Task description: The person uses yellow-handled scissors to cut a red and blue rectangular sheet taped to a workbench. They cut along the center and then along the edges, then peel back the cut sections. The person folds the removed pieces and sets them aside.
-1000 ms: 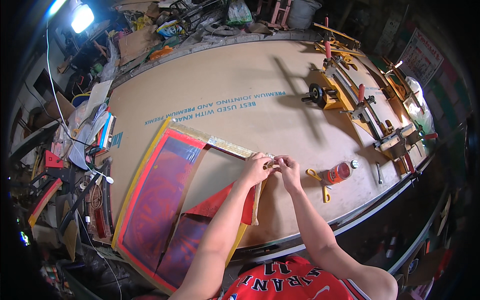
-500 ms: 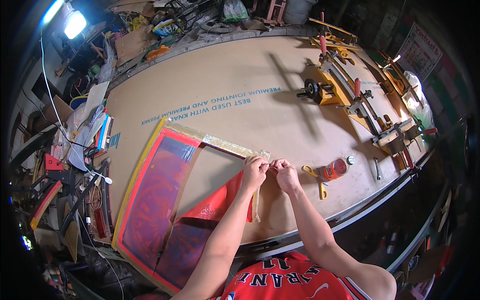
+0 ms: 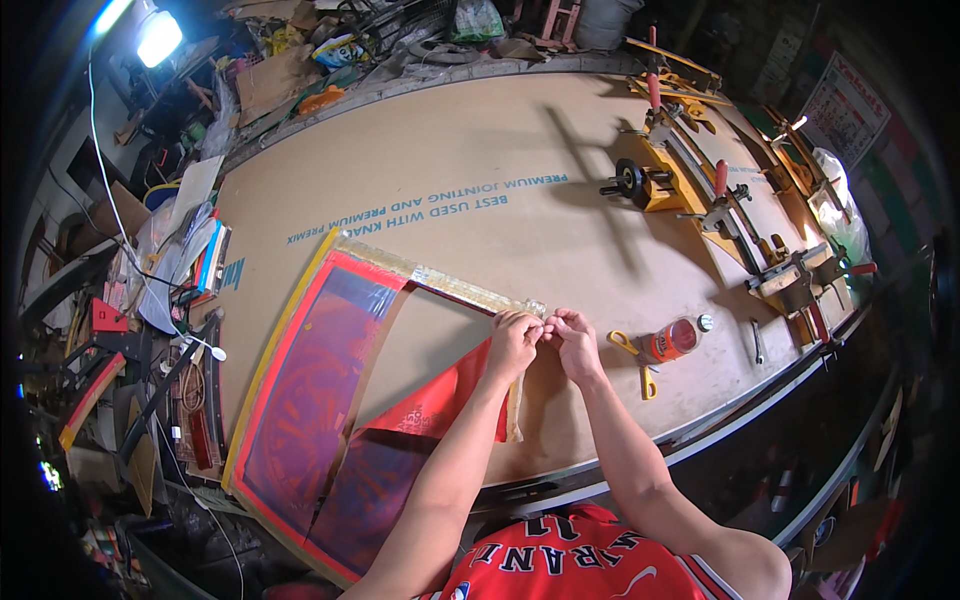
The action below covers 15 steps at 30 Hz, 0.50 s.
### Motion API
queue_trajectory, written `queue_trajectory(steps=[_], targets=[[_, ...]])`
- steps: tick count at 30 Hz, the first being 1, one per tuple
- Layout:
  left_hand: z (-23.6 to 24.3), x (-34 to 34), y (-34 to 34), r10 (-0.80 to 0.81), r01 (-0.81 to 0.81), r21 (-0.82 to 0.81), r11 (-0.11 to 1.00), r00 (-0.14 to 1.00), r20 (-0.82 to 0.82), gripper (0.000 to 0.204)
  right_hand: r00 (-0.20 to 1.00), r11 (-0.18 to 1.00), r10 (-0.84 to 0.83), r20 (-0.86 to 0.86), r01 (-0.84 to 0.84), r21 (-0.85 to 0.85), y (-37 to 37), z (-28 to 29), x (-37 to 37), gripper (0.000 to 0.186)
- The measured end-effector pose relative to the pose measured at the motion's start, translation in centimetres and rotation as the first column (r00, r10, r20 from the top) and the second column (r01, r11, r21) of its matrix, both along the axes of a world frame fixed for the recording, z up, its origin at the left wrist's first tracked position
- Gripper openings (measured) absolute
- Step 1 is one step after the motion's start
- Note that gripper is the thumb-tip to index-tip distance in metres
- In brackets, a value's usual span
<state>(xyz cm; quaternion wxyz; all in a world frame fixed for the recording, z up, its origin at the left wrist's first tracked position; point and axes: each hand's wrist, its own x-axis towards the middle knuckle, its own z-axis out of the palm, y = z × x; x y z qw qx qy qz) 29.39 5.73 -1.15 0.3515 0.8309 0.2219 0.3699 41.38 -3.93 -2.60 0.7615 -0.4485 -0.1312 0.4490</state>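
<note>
A large screen-printing frame [image 3: 470, 290] lies at the near left of the board, its bars wrapped in silvery and yellow tape. Purple printed mesh [image 3: 310, 370] with a red border spans its left part. Toward the right, a loose red mesh flap [image 3: 430, 405] is folded back, leaving an opening. My left hand [image 3: 515, 345] is closed at the frame's right corner, pinching the flap's upper end. Right beside it, fingertips nearly touching, my right hand [image 3: 573, 347] is pinched closed too. Whatever lies between its fingers is too small to make out.
Yellow-handled scissors [image 3: 622, 342] lie partly behind a red-labelled bottle [image 3: 672, 340] right of my hands. A wrench [image 3: 757, 340] lies farther right. Yellow clamp jigs [image 3: 690, 190] occupy the right side. Piled tools and scraps [image 3: 185, 400] crowd the left; a lamp [image 3: 158, 38] glows above.
My right hand has turned slightly, and its fingertips have come closer to my left hand. The whole view has shifted slightly. The frame and flap look nearly the same.
</note>
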Motion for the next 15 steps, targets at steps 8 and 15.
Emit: queue_trajectory(steps=[8, 15], targets=[[1.2, 0.6, -0.1, 0.028, -0.039, -0.053, 0.998, 0.981, -0.192, 0.012, 0.513, 0.856, 0.225, 0.828, 0.302, -0.420, 6.3, 1.9, 2.0, 0.039], [0.1, 1.7, -0.1, 0.119, -0.131, -0.045, 0.990, 0.969, -0.218, 0.014, 0.171, 0.817, 0.463, 0.870, 0.297, -0.494, 9.9, 1.1, 3.1, 0.039]])
